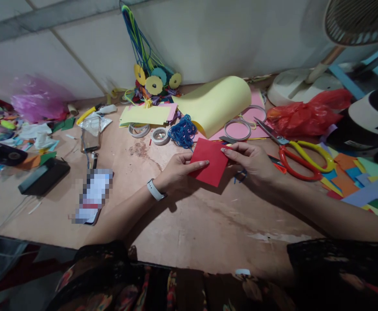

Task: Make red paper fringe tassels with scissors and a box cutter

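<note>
Red paper (211,170) held above the tabletop (182,233), between front and rear edges. Left hand (177,170) pinches its left side, thumb on top; right hand (249,159) grips near the upper right corner, apparently to steady it. Scissors (283,141) beside right hand, likely for easy reach.

The left forearm (121,214) and right forearm (318,207) angle inward, hands near each other but apart. The left hand (177,172) stretches its thumb across the front, fingers curled behind; the right hand (250,160) pinches in a thumb-and-finger grip.
</note>
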Demonstrator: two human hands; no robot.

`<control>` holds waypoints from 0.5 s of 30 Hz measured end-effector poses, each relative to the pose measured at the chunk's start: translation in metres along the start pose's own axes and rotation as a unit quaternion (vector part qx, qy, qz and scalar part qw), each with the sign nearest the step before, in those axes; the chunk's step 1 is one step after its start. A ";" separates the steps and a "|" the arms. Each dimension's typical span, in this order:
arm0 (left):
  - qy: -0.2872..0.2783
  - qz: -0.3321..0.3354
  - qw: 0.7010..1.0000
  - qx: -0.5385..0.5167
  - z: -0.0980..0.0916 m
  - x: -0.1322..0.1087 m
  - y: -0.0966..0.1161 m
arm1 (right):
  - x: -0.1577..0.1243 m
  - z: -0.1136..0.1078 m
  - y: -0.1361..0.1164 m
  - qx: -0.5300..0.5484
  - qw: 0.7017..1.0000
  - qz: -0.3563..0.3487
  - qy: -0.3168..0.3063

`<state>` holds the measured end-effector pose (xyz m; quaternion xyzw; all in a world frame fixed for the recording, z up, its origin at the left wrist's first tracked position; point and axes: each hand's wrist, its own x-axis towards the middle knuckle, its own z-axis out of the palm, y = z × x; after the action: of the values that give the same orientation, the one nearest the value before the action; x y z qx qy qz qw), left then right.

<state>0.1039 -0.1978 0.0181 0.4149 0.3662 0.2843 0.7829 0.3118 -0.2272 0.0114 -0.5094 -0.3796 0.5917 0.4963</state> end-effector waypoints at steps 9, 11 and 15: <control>0.007 0.038 0.999 0.021 -0.002 0.002 -0.005 | 0.000 0.000 0.003 0.029 0.999 0.018 -0.001; 0.017 0.051 0.997 0.054 -0.002 0.002 -0.002 | -0.001 -0.001 0.003 0.019 1.000 0.008 -0.006; 0.009 0.085 0.988 0.131 -0.004 0.001 0.007 | -0.005 -0.002 -0.001 -0.069 0.993 -0.092 -0.016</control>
<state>0.0996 -0.1921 0.0221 0.5411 0.3704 0.3032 0.6914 0.3139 -0.2316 0.0132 -0.4956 -0.4724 0.5240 0.5066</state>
